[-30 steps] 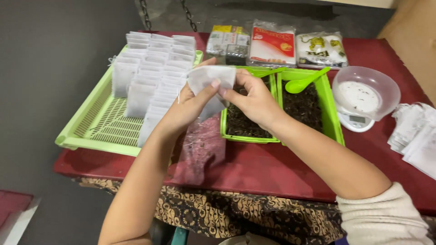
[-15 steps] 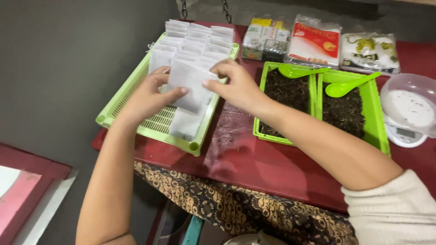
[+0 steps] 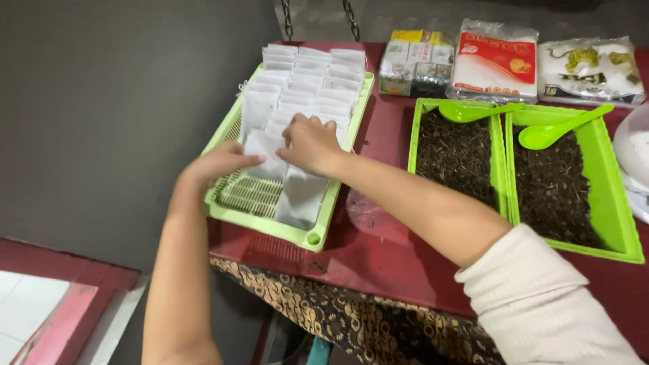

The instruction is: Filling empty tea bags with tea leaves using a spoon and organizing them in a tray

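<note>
A light green slatted tray (image 3: 270,226) on the red table holds rows of several small white filter bags (image 3: 307,74). My left hand (image 3: 220,162) and my right hand (image 3: 311,142) both pinch one white bag (image 3: 265,147) and press it down at the near end of the rows, over the tray. Another white bag (image 3: 301,199) lies just in front of my right hand. My right sleeve is cream coloured.
Two green trays of dark loose tea (image 3: 456,152) (image 3: 558,182) sit to the right, each with a green plastic spoon (image 3: 473,110) (image 3: 558,132). Sealed packets (image 3: 497,61) line the back. A clear plastic bag (image 3: 372,216) lies between trays. A white scale (image 3: 635,162) is far right.
Both hands carried the white bag from above the tea tray leftward and lowered it into the slatted tray's rows. The view shifted left with them.
</note>
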